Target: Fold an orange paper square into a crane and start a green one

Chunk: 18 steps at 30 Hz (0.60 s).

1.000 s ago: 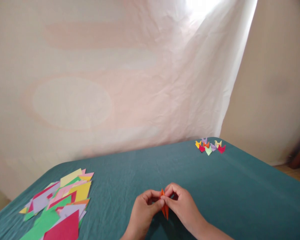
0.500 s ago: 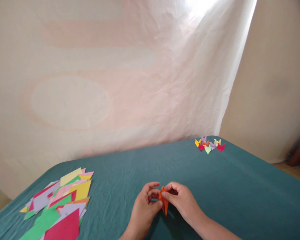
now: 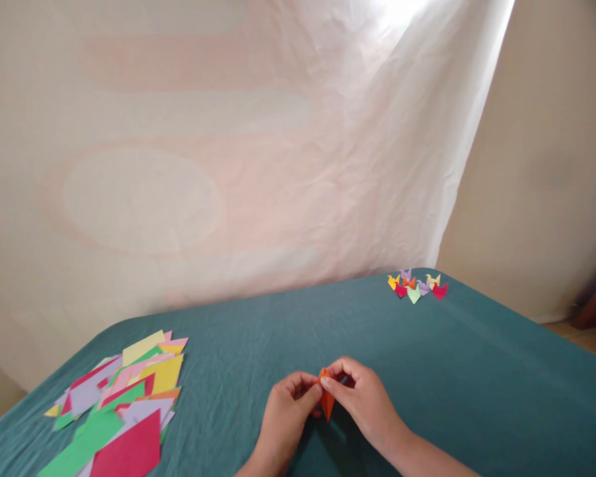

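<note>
The left hand (image 3: pixel 293 403) and the right hand (image 3: pixel 357 387) are pinching a small folded orange paper (image 3: pixel 326 399) between them. They are holding it near, in the middle of the green table (image 3: pixel 258 351). Colored sheets (image 3: pixel 124 404) are lying in a messy pile on the left. Little paper birds (image 3: pixel 414 288) are sitting far away on the right.
</note>
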Available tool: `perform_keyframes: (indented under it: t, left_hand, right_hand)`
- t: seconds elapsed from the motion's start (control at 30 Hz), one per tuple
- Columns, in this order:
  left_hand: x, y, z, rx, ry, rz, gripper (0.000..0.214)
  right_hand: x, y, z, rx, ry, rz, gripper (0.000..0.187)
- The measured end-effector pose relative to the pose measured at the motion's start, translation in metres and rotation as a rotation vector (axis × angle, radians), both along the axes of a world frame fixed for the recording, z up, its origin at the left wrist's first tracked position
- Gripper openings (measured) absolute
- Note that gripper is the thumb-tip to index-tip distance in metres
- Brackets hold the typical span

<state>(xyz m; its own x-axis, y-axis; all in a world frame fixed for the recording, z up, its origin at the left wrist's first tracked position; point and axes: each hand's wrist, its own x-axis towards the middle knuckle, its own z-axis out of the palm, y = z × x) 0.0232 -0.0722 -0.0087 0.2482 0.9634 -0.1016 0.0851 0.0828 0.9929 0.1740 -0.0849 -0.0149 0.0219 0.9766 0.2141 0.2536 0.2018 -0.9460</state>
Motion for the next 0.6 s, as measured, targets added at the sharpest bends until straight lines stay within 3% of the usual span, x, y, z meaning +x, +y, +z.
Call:
perform_keyframes:
  t: [0.27,0.6]
  left_hand:
    - [0.0009,-0.0002,0.0044,0.03,0.042,0.004,0.023]
    - [-0.0027,0.0018,0.0041,0.028,0.011,0.012,0.031]
  right_hand:
    - [-0.002,-0.0004,0.0038,-0.031,0.036,-0.007,0.015]
    - [0.0037,0.0028,0.0002,-0.075,0.198,0.138,0.028]
